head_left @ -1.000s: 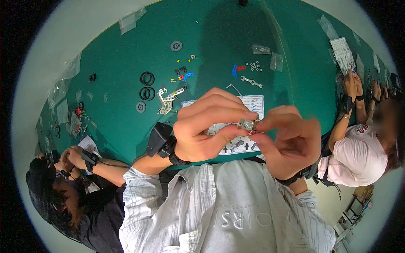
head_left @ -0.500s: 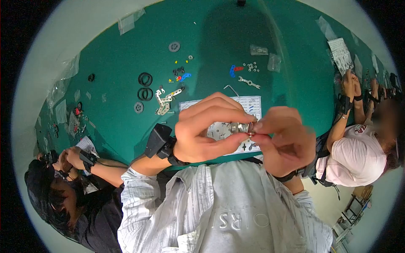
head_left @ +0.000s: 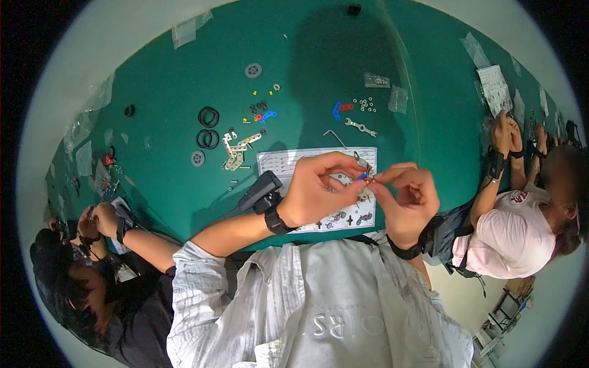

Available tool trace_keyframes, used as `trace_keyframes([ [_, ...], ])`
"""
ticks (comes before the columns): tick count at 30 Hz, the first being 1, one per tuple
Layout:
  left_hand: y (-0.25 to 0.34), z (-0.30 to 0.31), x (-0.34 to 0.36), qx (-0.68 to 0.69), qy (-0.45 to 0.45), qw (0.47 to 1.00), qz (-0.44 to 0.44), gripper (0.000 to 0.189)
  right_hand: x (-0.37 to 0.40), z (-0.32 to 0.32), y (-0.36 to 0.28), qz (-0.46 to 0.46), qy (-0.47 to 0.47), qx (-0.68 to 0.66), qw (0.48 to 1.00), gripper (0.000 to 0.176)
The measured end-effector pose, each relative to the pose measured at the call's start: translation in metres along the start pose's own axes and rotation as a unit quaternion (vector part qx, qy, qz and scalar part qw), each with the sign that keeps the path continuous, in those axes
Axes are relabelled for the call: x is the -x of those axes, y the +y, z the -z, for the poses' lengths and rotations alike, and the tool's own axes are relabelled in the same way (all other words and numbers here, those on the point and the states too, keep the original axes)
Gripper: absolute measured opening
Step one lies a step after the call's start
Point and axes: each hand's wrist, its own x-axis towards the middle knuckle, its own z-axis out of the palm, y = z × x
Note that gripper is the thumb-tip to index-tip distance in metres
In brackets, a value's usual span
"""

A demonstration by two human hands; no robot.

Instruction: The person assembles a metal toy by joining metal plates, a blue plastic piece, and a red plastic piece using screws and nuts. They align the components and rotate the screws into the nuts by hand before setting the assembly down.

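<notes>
Between my hands, above a printed instruction sheet (head_left: pixel 282 163), is a small assembly (head_left: pixel 364 174) with silvery, blue and reddish parts; its exact make-up is too small to tell. My left hand (head_left: pixel 316 191) pinches it from the left between thumb and fingers. From the other side my right hand (head_left: pixel 410 201) closes thumb and forefinger on the same assembly, by its right edge. Beyond the sheet lie a hex key (head_left: pixel 335 138) and a flat metal spanner (head_left: pixel 361 127).
Left of the sheet lie pale perforated strips (head_left: pixel 233 158), black rubber rings (head_left: pixel 208 117) and a grey wheel (head_left: pixel 253 70). Small nuts (head_left: pixel 367 105) and a red strip (head_left: pixel 346 107) sit beyond the spanner. One person (head_left: pixel 521 227) works at right, another (head_left: pixel 116 294) at left.
My hands have turned the assembly, so its blue part now shows. My left hand has shifted right and my right hand slightly down, uncovering more of the sheet.
</notes>
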Motion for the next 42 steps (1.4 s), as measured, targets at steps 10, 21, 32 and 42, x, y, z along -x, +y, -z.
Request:
trace_keyframes([
  [10, 0.069, 0.058, -0.032, 0.044, 0.128, 0.980, -0.145, 0.017, -0.053, -0.014, 0.051, 0.014, -0.102, 0.279, 0.955, 0.018],
  [21, 0.066, 0.050, -0.030, 0.035, 0.120, 0.987, -0.100, 0.023, -0.061, -0.053, 0.058, 0.089, -0.227, 0.427, 0.871, 0.011],
  [32, 0.072, 0.038, -0.016, 0.005, 0.118, 0.987, -0.110, 0.026, -0.061, -0.049, -0.041, 0.109, -0.051, 0.113, 0.986, 0.025],
  [42, 0.078, 0.028, 0.001, 0.076, 0.064, 0.985, -0.139, 0.035, -0.051, -0.060, -0.051, 0.294, -0.072, 0.200, 0.932, 0.031],
])
